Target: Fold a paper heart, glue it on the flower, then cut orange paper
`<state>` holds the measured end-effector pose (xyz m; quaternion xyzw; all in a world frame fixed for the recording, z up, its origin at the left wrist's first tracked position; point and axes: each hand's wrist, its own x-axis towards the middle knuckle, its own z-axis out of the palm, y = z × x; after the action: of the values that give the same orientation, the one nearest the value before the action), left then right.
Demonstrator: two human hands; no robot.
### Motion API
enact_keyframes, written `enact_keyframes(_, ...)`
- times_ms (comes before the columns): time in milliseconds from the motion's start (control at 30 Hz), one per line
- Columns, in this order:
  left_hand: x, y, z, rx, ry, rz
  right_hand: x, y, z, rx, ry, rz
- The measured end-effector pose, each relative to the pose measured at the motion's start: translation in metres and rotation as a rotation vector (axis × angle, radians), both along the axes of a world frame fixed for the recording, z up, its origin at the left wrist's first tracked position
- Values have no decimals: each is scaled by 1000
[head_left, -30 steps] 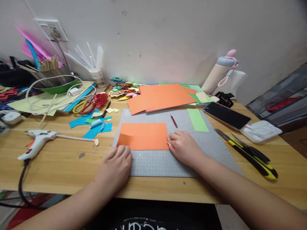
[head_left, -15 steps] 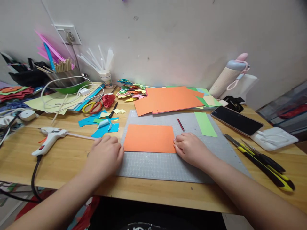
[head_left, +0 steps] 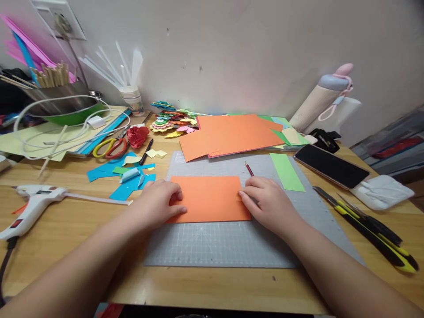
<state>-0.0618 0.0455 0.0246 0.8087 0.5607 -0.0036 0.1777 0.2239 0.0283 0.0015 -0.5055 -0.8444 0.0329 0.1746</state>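
Note:
An orange paper rectangle [head_left: 207, 198] lies flat on the grey cutting mat [head_left: 202, 247]. My left hand [head_left: 159, 203] rests over its left end, thumb and fingers apart in a loose C shape, not gripping it. At the right edge, my right hand [head_left: 270, 201] has its thumb and fingers drawn together on the paper's border. Just beyond that hand lies a dark red pencil [head_left: 249, 169], its lower part hidden by the fingers. A light green paper strip [head_left: 287, 173] lies to the right on the mat.
Larger orange sheets [head_left: 232, 134] lie behind the mat. A glue gun [head_left: 35, 205], blue paper scraps [head_left: 130, 179] and scissors [head_left: 111, 148] are on the left. On the right are a phone [head_left: 331, 165], a yellow-black utility knife [head_left: 371, 232] and a bottle [head_left: 318, 99].
My left hand has moved from beside the paper onto its left end, and its fingers have opened. My right hand stays at the right edge. The camera view has shifted slightly.

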Motion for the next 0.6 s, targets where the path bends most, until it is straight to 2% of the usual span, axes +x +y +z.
enact_keyframes(100, 0, -5, -8, 33, -40, 19, -10, -5, -3, -25, 104, 43)
enact_keyframes(267, 5, -16, -20, 102, -57, -48, -34, -14, -2, -208, 97, 118)
enact_keyframes(467, 23, -34, -19, 113, -76, -111, -72, -10, 1, -354, 78, 70)
enact_keyframes(600, 9, -23, -17, 27, -177, -170, -84, -9, -4, -340, 73, 38)
